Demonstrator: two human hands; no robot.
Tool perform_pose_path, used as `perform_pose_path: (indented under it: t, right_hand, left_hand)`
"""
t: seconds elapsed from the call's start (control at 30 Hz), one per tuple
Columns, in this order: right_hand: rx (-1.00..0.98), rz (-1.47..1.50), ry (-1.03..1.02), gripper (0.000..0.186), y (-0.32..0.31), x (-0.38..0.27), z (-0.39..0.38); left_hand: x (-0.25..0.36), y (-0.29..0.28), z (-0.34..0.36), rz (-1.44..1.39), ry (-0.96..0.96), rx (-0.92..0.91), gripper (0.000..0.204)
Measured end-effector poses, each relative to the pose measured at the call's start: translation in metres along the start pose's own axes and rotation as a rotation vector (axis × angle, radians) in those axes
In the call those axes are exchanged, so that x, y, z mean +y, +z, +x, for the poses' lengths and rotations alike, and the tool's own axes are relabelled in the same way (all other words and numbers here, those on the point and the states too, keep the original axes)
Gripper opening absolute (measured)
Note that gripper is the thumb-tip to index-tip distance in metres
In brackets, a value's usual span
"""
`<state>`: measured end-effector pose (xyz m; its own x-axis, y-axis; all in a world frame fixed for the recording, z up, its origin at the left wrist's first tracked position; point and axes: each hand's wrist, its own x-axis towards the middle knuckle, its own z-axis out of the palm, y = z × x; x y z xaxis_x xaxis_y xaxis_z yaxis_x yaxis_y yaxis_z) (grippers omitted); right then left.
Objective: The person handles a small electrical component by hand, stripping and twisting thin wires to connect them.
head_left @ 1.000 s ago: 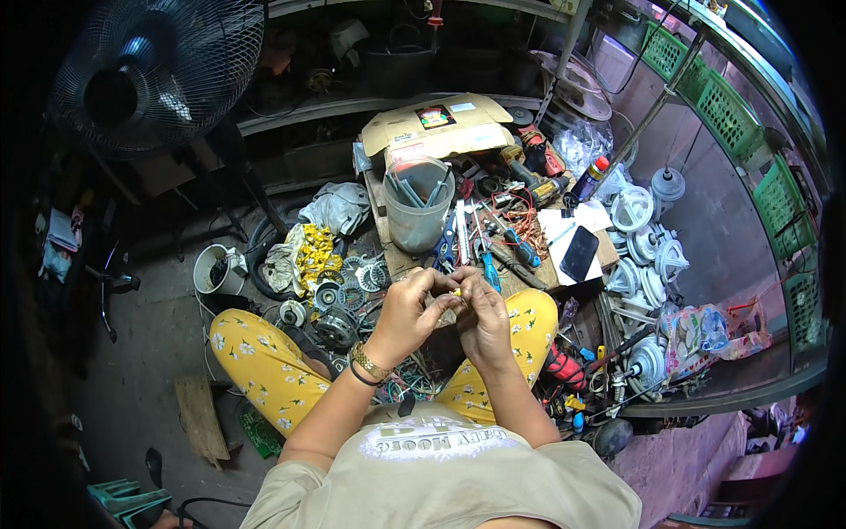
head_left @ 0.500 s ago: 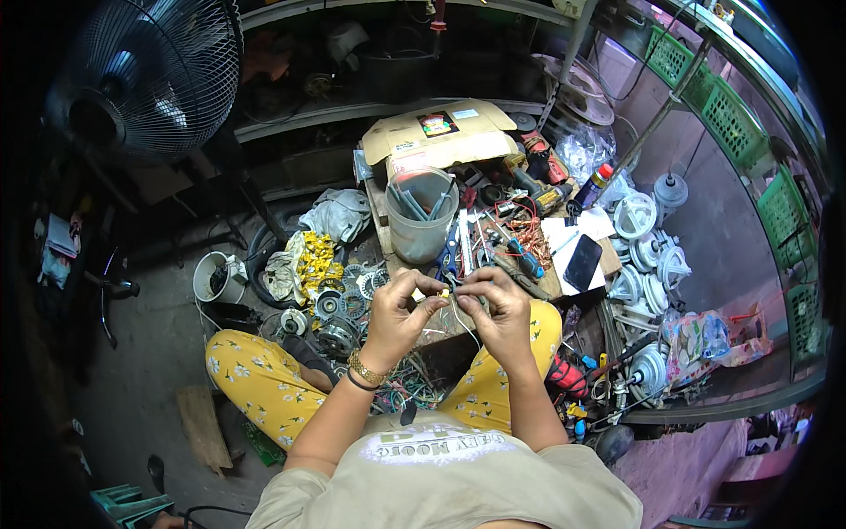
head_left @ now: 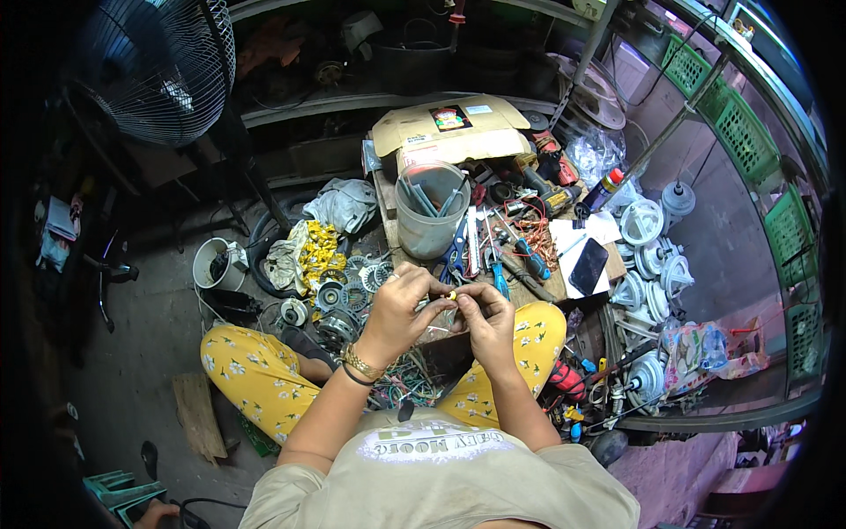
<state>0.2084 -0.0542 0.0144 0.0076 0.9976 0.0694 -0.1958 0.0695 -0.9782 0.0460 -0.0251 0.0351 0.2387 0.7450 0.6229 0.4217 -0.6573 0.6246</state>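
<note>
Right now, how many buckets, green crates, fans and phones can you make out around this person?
Buckets: 2, a grey bucket holding tools and a white bucket on the floor.
Green crates: 4.
Standing fans: 1.
Phones: 1, dark and lying flat.
Total: 8.

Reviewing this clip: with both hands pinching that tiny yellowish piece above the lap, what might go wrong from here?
1. The small yellowish piece is held only at the fingertips of the left hand and right hand; if it slips, it would likely vanish into the tangle of coloured wires below.
2. The grey bucket of tools and the blue-handled pliers lie just beyond the hands; a reach forward may knock them.
</note>
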Motion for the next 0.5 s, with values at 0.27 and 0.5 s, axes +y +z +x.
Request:
perform_pose_path:
  t: [0.27,0.5]
  right_hand:
    - [0.104,-0.279,-0.272,0.005,-0.004,0.008,0.002]
    - [-0.027,0.425,-0.041,0.017,-0.002,0.000,0.000]
  left_hand:
    - [0.011,0.005,0.004,0.145,0.057,-0.103,0.020]
    - [0.010,0.013,0.003,-0.330,-0.224,-0.090,0.016]
